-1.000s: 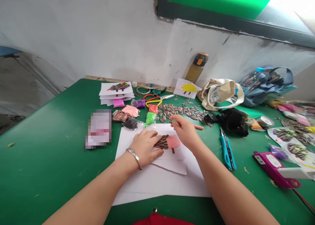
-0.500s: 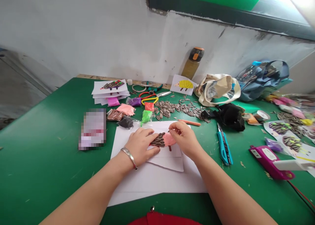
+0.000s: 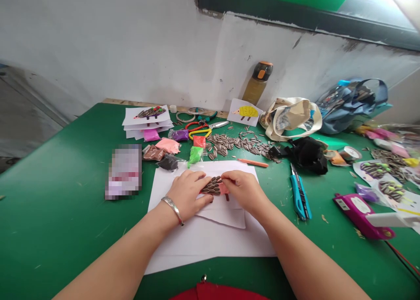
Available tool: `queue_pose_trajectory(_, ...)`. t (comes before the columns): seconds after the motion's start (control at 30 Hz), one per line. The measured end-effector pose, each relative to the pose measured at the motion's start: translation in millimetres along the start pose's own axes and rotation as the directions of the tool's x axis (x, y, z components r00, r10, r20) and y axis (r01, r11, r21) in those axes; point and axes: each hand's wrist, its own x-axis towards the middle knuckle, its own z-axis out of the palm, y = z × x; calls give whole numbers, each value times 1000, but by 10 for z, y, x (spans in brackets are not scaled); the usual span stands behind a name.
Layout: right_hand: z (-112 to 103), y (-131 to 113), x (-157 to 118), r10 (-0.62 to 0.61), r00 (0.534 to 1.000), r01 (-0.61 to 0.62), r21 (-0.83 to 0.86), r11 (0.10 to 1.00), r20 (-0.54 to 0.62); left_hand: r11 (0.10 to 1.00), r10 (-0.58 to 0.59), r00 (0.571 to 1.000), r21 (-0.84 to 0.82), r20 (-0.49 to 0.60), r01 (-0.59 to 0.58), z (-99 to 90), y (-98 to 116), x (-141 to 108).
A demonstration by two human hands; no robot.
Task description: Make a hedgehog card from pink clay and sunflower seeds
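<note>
A pink clay shape (image 3: 224, 188) lies on a small white card (image 3: 226, 217), its left part covered by overlapping rows of sunflower seeds (image 3: 211, 186). A brown clay leg shows under it. My left hand (image 3: 188, 195), a silver bracelet at its wrist, rests on the card with fingers spread around the left end of the shape. At the right edge of the seed rows, my right hand (image 3: 244, 190) is closed in a pinch on a sunflower seed, its fingertips over the pink clay. The seed itself is mostly hidden by the fingers.
Behind the white sheets (image 3: 210, 243) lie loose sunflower seeds (image 3: 219, 145), bagged clay (image 3: 168, 146) and scissors (image 3: 210, 128). An orange clay tool (image 3: 252, 163) and a blue utility knife (image 3: 299, 195) lie rightward, near a purple glue-gun-like device (image 3: 361, 214). A bottle (image 3: 257, 83) stands behind.
My right hand has moved left and down, bringing its pinched fingertips to the edge of the seed rows. The left hand stays in place.
</note>
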Motion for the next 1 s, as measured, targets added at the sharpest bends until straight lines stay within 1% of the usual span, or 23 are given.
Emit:
queue_pose_trajectory(0.1,0,2,7,-19,1000,19,-51,999,7,1000,0,1000,2,8,0,-3,2,2)
queue_pose_trajectory(0.27,-6,5,6,-25,999,22,-111,994,-24,1000,-6,1000,5,8,6,-10,11,3)
queue_pose_trajectory(0.53,37,12,24,-46,999,47,-140,989,8,1000,7,1000,3,-3,-7,5,1,9)
queue_pose_trajectory(0.8,78,-62,6,-95,995,95,-214,972,9,1000,-3,1000,23,-2,3,-1,20,7)
queue_pose_trajectory(1.0,103,-87,5,-102,995,103,-216,971,19,1000,3,1000,21,3,-3,-10,23,9)
